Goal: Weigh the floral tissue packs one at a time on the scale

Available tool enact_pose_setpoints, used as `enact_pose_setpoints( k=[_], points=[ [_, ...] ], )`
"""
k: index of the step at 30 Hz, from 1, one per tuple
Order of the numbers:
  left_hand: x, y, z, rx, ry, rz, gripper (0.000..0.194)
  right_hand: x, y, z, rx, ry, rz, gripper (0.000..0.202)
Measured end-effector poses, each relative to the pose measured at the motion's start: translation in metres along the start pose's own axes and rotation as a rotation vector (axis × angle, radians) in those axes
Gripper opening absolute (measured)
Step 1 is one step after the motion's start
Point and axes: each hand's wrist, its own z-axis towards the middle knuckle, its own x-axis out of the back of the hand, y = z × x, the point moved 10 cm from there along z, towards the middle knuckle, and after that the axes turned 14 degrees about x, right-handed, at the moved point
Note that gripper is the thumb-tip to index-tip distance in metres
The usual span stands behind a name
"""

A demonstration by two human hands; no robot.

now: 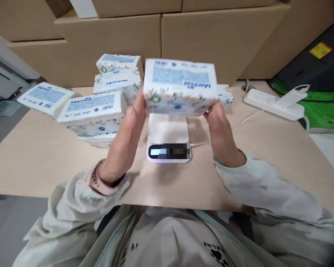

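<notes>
A white tissue pack (180,83) with blue print and a leaf pattern is held between my two hands, above a white digital scale (169,128). My left hand (130,129) presses its left end, and my right hand (219,129) grips the lower right corner. Most fingertips are hidden by the pack. The scale's display (158,152) is lit, partly blurred out. To the left, close to my left hand, several more tissue packs (93,107) lie stacked and side by side. Behind the held pack, part of another tissue pack (225,95) shows.
Cardboard boxes (222,40) form a wall along the table's back. A white power strip (272,104) lies at the back right, and a white cable (246,119) runs toward the scale. A green item (323,111) and a dark box (308,55) stand on the right.
</notes>
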Motion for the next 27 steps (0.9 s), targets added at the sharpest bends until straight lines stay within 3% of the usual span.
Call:
enact_pose_setpoints(
  k=[4,10,13,17,21,27],
  points=[
    [0.007,-0.039,-0.026,0.062,-0.039,-0.012,0.063,-0.031,0.001,-0.033,-0.160,-0.047,0.121,0.071],
    [0.017,-0.084,-0.021,0.092,-0.047,-0.007,0.064,-0.036,0.023,-0.061,-0.235,-0.104,0.070,0.073],
    [0.029,-0.096,-0.020,0.041,-0.008,0.067,0.069,-0.022,0.022,-0.073,-0.075,-0.101,-0.116,0.073],
    [0.040,-0.111,-0.020,-0.043,0.017,0.092,0.075,0.003,0.013,-0.090,0.118,0.003,-0.293,0.070],
    [0.038,-0.117,-0.019,-0.084,-0.026,0.035,0.072,0.010,0.018,-0.096,0.071,0.059,-0.270,0.066],
    [0.037,-0.121,-0.019,-0.019,-0.070,-0.015,0.072,0.006,0.021,-0.095,0.030,0.064,-0.214,0.065]
  ],
)
